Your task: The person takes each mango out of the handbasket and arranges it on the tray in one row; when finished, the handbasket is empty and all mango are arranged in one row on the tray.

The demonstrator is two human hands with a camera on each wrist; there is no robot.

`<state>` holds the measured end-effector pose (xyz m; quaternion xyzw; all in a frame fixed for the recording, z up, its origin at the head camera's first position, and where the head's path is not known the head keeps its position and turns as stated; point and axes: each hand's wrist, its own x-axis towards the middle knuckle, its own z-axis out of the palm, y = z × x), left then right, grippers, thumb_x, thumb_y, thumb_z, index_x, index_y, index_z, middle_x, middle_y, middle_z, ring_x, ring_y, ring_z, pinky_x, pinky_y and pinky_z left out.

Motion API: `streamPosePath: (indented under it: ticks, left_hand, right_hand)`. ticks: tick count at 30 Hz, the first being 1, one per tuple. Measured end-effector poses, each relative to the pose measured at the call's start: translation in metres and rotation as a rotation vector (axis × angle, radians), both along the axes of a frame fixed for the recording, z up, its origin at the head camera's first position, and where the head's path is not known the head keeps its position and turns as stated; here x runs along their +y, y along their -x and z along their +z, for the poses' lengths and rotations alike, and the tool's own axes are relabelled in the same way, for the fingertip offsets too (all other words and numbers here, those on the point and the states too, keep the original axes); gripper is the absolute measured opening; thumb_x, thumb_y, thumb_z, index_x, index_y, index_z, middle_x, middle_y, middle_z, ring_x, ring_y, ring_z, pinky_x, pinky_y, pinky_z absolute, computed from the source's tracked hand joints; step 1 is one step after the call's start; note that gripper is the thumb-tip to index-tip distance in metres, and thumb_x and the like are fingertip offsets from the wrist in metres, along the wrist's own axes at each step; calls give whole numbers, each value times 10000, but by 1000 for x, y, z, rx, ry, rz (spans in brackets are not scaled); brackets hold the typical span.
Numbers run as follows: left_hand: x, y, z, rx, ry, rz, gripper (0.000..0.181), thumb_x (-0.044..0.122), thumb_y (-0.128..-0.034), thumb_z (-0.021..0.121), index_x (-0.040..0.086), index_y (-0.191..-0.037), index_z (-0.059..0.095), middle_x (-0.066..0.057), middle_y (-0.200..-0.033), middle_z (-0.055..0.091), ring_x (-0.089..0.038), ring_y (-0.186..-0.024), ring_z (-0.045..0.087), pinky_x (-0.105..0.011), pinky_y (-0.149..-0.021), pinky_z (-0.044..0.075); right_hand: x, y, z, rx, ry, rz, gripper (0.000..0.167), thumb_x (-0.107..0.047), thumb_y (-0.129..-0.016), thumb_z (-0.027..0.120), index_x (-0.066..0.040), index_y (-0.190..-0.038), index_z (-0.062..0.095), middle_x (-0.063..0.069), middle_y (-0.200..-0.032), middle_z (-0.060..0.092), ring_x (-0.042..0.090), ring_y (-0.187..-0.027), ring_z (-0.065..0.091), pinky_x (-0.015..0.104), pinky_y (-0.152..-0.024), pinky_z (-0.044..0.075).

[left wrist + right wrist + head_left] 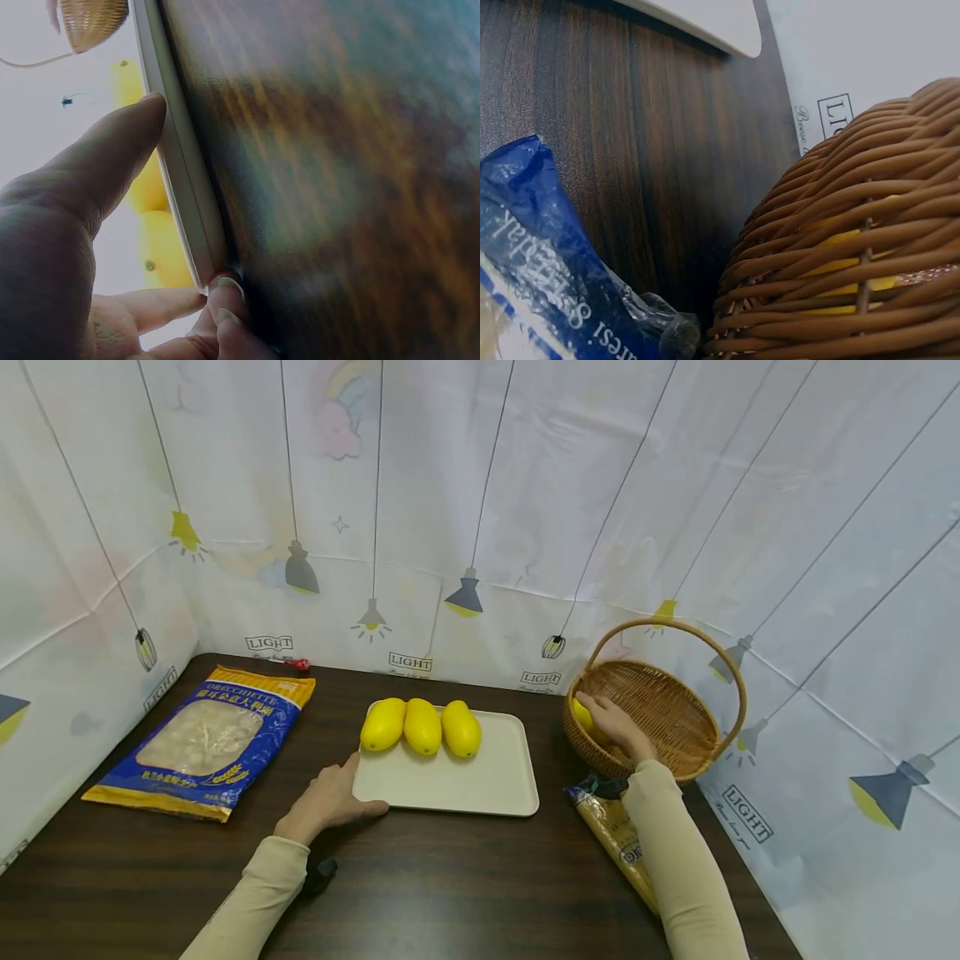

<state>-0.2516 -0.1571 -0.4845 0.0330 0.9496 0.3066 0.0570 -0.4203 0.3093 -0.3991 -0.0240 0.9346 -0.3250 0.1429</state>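
Three yellow mangoes [422, 727] lie side by side along the back left of a white rectangular tray [480, 781]. My left hand [327, 795] holds the tray's left end; in the left wrist view, the thumb touches one edge and curled fingertips meet the corner. Inside a brown wicker basket [660, 693] with a tall handle, my right hand [617, 727] grips another yellow mango [582, 717], partly covered by the fingers. In the right wrist view the hand is out of sight, and yellow shows through the basket's weave [840, 247].
A blue and yellow orecchiette bag [206, 739] lies at the left. Beneath my right forearm is a long pasta packet [611, 835], close to the basket. A small red object [302, 665] sits by the back edge, and a black item [321, 875] lies beside my left wrist.
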Motion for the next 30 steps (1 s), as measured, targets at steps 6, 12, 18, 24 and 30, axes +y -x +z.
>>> streamPosePath:
  ticks: [6,12,18,24,30]
  left_hand:
    - [0,0,0,4,-2,0,1041,541,-780,783,20,-1544,306,-320,-1308,580,-420,-1135,611,-586,-978,498]
    - [0,-1,0,2,-4,4,1049,546,-777,783,16,-1544,304,-327,-1312,574,-435,-1148,603,-594,-987,491]
    - [1,-2,1,2,-1,4,1054,547,-781,782,8,-1546,299,-335,-1316,570,-447,-1162,598,-604,-993,484]
    - [1,-2,1,2,5,5,1057,553,-775,785,3,-1541,307,-333,-1311,572,-437,-1153,602,-596,-990,490]
    - [1,-3,2,-1,1,4,1046,543,-781,785,6,-1540,306,-327,-1311,576,-426,-1143,608,-593,-991,492]
  right_hand:
    - [4,3,-5,4,25,10,939,-706,-994,279,-38,-1615,59,260,-1680,15,506,-1529,105,649,-1200,226]
    - [4,4,-6,19,8,16,902,-683,-1003,292,-42,-1613,117,268,-1675,-53,511,-1533,-73,679,-1201,167]
    - [5,6,-8,48,-31,1,873,-655,-1008,335,-26,-1597,196,301,-1664,36,521,-1528,-89,684,-1209,113]
    - [8,5,-12,57,-19,21,844,-608,-1014,398,-1,-1574,226,323,-1614,230,504,-1476,262,611,-1170,310]
    - [11,6,-16,77,-62,19,838,-596,-1000,457,4,-1555,273,333,-1565,316,489,-1389,381,581,-1123,371]
